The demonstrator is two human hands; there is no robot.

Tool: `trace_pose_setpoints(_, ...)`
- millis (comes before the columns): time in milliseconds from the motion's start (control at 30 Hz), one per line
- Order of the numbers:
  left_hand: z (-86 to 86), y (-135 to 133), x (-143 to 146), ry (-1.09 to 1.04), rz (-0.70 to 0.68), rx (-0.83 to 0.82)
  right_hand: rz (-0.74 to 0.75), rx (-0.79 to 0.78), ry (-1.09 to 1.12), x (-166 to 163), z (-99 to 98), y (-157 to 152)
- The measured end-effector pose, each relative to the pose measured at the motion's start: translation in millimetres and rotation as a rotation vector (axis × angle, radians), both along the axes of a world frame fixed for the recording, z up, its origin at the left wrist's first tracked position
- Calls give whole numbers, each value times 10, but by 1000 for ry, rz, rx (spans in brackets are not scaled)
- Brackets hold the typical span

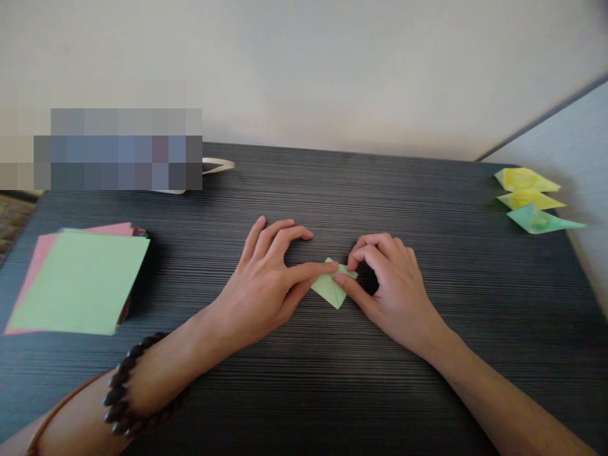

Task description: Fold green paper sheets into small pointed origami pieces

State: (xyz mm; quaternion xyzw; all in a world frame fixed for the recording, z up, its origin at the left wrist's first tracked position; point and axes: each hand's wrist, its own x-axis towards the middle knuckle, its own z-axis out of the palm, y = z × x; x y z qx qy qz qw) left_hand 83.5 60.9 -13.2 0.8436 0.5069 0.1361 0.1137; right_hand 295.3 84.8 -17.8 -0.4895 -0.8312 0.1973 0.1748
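A small light green folded paper (329,289) lies on the dark table between my hands, with a crease and a point facing me. My left hand (266,275) presses it from the left with thumb and index finger, the index tip on its top edge; the other fingers are spread off it. From the right, my right hand (392,285) has its thumb on the paper and its curled index finger at the right corner. Part of the paper is hidden under the fingertips. A dark bead bracelet (126,392) circles my left wrist.
A stack of square sheets, green (80,282) over pink (33,272), lies at the left. At the far right edge stand two yellow folded paper pieces (529,180) and a green one (534,219). A blurred-out object with a pale loop (221,166) sits at the back left. Behind the table (332,190) rises a wall.
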Motion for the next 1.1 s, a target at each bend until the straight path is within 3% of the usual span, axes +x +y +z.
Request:
trace_pose_setpoints(267,-19,11,-18,11,-25,29,41,-77,78,78,23,53)
trace_pose_setpoints(467,-37,9,-29,28,-17,40,86,-32,39,99,-2,46)
trace_pose_setpoints(767,-61,-2,-47,-27,-90,61,405,-34,29,226,79,125)
trace_pose_setpoints(1100,-14,81,-41,-181,-148,52,335,76,115,149,-12,113)
